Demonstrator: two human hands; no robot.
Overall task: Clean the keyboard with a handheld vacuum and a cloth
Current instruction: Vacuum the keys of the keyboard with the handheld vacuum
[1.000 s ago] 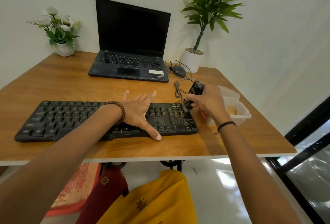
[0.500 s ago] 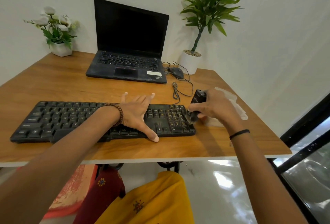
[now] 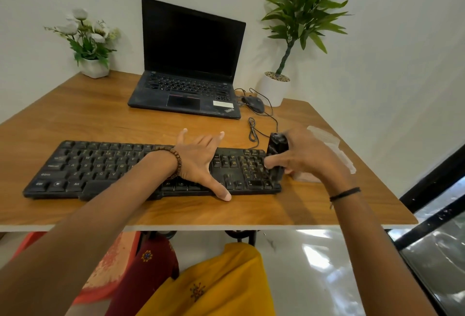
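"Where was the keyboard [image 3: 113, 167]?"

"Along the desk's [image 3: 100, 119] front edge. The left hand [image 3: 198, 162] lay flat on its middle, fingers spread, pinning it; the right hand [image 3: 307, 157] gripped the handheld vacuum [image 3: 276, 154] upright, nozzle on the keys at the right end."

"And the risk?"

"To my eye, a hard push could pop a keycap, or the nozzle could skid off into the clear tub [image 3: 346, 162] just beside it."

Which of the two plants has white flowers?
The small plant at the far left, left of the laptop. The tall plant to the right of the laptop has only long green leaves and no flowers.
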